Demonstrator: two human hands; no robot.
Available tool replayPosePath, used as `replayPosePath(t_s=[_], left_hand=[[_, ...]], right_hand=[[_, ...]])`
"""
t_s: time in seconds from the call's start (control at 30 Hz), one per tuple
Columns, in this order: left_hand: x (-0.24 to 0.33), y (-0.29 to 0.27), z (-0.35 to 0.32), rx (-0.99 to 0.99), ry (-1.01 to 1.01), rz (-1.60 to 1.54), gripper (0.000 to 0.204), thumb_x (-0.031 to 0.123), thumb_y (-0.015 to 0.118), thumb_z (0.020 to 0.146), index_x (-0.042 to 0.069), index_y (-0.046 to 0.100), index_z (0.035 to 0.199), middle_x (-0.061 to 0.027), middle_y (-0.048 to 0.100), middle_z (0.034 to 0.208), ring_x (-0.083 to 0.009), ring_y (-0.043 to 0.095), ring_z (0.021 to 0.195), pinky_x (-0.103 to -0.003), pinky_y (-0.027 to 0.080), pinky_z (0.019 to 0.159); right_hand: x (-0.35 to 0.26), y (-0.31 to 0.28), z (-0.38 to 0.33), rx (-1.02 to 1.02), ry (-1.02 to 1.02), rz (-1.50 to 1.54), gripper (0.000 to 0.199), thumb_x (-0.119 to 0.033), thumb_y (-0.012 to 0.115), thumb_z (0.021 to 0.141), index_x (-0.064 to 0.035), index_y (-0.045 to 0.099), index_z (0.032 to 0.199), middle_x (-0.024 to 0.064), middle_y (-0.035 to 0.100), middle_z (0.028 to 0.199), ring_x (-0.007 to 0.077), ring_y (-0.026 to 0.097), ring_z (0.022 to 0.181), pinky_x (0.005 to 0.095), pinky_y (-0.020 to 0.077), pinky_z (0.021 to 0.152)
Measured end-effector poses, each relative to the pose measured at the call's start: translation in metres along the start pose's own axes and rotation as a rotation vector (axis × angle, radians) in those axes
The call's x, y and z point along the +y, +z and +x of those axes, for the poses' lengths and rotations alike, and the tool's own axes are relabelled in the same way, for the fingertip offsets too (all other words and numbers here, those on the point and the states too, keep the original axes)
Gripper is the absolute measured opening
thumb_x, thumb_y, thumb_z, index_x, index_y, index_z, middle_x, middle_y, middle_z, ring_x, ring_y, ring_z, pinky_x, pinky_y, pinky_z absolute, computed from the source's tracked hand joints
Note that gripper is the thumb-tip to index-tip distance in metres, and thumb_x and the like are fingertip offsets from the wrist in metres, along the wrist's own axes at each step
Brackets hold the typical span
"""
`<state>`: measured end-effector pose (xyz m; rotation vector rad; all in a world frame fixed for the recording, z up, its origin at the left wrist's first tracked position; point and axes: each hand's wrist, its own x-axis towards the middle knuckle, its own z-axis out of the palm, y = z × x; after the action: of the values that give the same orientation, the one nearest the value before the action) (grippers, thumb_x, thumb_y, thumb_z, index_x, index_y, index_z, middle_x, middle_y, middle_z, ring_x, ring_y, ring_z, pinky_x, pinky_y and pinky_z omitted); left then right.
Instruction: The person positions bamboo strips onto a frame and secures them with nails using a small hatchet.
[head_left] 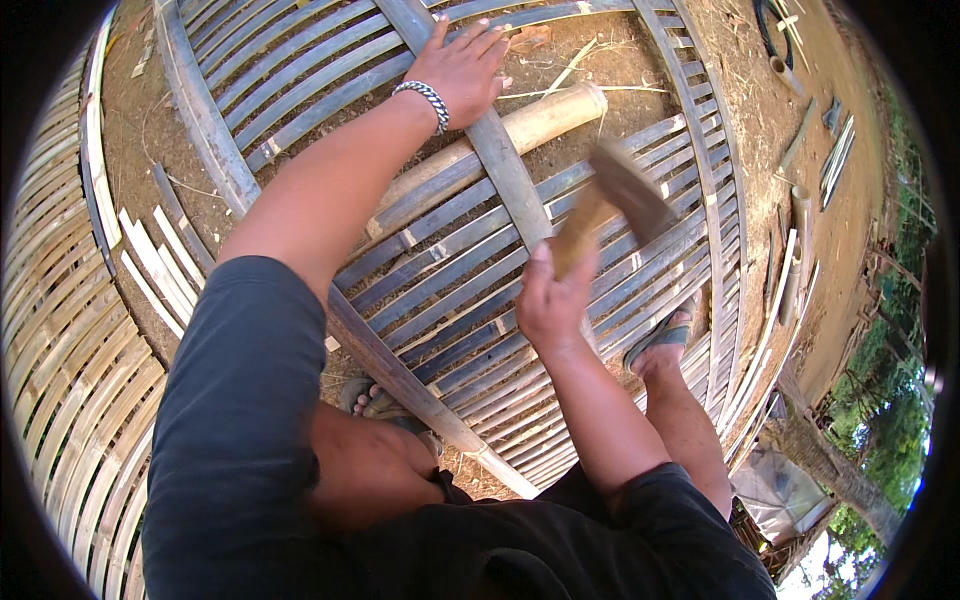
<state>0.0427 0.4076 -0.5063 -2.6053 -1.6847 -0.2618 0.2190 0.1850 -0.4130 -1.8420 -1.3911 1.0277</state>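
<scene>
A bamboo slat panel (440, 270) lies over the ground before me, its many narrow strips joined by longer crosspieces. My left hand (463, 75), with a chain bracelet on its wrist, lies on a grey crosspiece (510, 180) at the far side. Its fingers are stretched out, and the thumb side is partly hidden. My right hand (558, 300) is wrapped round the short wooden handle of a hatchet (630, 195). The hatchet's head is smeared by motion and hangs above the slats, right of the crosspiece. Below the left hand, a round bamboo pole (560, 115) runs under the crosspiece.
Another slatted bamboo panel (75, 400) curves along the left. Pale split strips (160, 265) lie between the panels. My sandalled foot (665, 345) is at the panel's right part. Cut bamboo pieces (800, 215) lie on the dirt at right, near a tree trunk (840, 465).
</scene>
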Motion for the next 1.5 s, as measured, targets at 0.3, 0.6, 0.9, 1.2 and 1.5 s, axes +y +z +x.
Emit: replayPosePath(t_s=[0.3,0.6,0.9,1.2,1.5], left_hand=[[0.000,-0.014,-0.004,-0.149,0.015,-0.009,0.058,0.036,0.041,0.105,0.013,0.031,0.156,-0.0056,0.030,0.164,-0.0222,0.021,0.153,-0.057,0.011,0.124],[-0.006,0.000,-0.006,-0.103,0.023,0.012,0.058,0.035,0.041,0.104,0.013,0.030,0.157,-0.0053,0.031,0.163,-0.0212,0.021,0.153,-0.057,0.012,0.123],[0.002,-0.010,0.004,-0.194,0.013,0.025,0.060,0.036,0.039,0.106,0.015,0.023,0.159,-0.0021,0.026,0.165,-0.0203,0.019,0.154,-0.055,0.010,0.125],[-0.001,-0.007,0.000,-0.174,0.011,0.020,0.060,0.034,0.041,0.105,0.014,0.025,0.159,-0.0033,0.028,0.165,-0.0209,0.020,0.154,-0.056,0.010,0.124],[0.001,-0.010,0.003,-0.174,0.003,0.024,0.061,0.034,0.042,0.105,0.015,0.022,0.160,-0.0016,0.025,0.166,-0.0205,0.019,0.154,-0.055,0.010,0.125]], right_hand=[[-0.027,-0.013,0.009,0.048,-0.051,-0.015,0.050,-0.016,0.054,0.099,-0.0002,0.035,0.143,0.0336,0.063,0.107,0.0485,0.066,0.098,0.0500,0.0521,0.081],[-0.023,0.002,0.006,-0.008,-0.055,-0.225,0.049,-0.013,0.056,0.099,0.0001,0.038,0.143,0.0306,0.066,0.104,0.0461,0.068,0.095,0.0474,0.0529,0.080],[0.015,0.019,0.007,0.010,-0.004,-0.362,0.035,-0.015,0.055,0.102,-0.0008,0.043,0.131,0.0057,0.056,0.079,0.0123,0.054,0.064,0.0284,0.0464,0.056],[-0.015,0.020,0.008,-0.290,0.307,-0.410,0.045,-0.015,0.056,0.099,0.0004,0.040,0.139,0.0337,0.064,0.112,0.0492,0.065,0.100,0.0501,0.0510,0.088],[0.006,0.018,-0.001,0.271,-0.328,-0.309,0.030,-0.015,0.056,0.101,-0.0006,0.046,0.126,0.0078,0.057,0.082,0.0239,0.058,0.068,0.0444,0.0484,0.066]])
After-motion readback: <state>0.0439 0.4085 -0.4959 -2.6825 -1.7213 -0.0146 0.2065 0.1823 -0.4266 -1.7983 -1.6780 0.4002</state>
